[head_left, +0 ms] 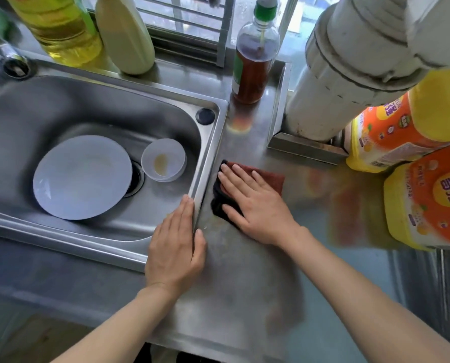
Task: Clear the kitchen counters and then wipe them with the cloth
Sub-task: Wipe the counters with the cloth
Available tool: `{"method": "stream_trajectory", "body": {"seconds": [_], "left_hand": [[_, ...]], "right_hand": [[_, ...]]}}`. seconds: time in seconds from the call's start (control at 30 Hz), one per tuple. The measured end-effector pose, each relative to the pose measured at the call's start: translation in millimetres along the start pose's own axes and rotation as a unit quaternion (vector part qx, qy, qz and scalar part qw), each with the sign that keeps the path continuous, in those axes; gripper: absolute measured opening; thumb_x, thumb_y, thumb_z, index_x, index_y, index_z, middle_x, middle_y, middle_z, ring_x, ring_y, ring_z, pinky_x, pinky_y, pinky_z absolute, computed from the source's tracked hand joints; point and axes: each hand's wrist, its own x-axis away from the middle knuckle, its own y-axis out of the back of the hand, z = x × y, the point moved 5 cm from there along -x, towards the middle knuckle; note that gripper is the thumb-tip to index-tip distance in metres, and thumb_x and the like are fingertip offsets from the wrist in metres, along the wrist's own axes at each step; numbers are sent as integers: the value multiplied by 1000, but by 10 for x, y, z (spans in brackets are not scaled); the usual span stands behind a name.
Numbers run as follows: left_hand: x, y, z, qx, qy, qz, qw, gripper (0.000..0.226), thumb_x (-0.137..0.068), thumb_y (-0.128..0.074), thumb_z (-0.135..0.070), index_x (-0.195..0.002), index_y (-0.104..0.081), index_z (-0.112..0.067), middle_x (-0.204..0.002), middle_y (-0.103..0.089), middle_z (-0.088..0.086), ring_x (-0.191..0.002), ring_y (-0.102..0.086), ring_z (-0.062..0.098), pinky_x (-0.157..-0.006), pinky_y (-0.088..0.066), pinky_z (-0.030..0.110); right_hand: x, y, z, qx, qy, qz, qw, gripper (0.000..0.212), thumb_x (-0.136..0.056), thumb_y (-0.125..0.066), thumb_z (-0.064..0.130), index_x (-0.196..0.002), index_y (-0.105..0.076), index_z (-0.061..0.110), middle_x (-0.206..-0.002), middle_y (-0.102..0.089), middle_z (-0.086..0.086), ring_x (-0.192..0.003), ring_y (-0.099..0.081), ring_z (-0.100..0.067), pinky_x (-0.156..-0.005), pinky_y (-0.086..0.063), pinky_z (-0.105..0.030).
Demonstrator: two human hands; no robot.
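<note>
Stainless steel worktop (244, 271) runs along a barred window, with a sink (208, 155) set into its left part. The cloth (269, 177) lies on the worktop just right of the sink's right rim, about halfway between the front and back edges. It is red-brown on its far side and dark, almost black, on the side towards the sink. The right hand (255, 205) lies flat on top of it, palm down, fingers straight and slightly spread, pressing rather than gripping. The red-brown corner shows to the right of the fingers, and the dark fold shows under the thumb. The left hand (176, 247) rests flat along the sink's right rim nearer the front edge, fingers straight and together, thumb on the worktop, holding nothing. It is close to the cloth, but I cannot tell whether it touches it. A plate (82, 176) and a bowl (163, 159) sit in the sink. At the back edge stand an oil bottle (64, 27), a cream bottle (125, 35) and a brown bottle (252, 61). A pipe (336, 74) rises at the back right corner, with two detergent jugs (428, 205) along the right edge.
</note>
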Motion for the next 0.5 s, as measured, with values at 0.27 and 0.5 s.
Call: {"method": "stream_trajectory", "body": {"seconds": [0.27, 0.5], "left_hand": [[9, 7, 5, 17, -4, -9, 1000, 62, -80, -32, -27, -137, -39, -4, -142, -43, 11, -123, -50, 26, -102, -27, 31], [16, -15, 16, 13, -10, -3, 1000, 63, -80, -34, -29, -137, -40, -3, -142, -43, 11, -125, -48, 24, -102, -38, 37]], "right_hand": [[-524, 89, -249, -30, -170, -24, 985, 60, -98, -26, 44, -150, -5, 20, -158, 2, 5, -144, 4, -10, -115, 5, -31], [-179, 27, 12, -2, -35, 4, 999, 67, -89, -15, 54, -149, -11, 23, -157, -6, 7, -143, 0, -7, -117, -2, -32]]}}
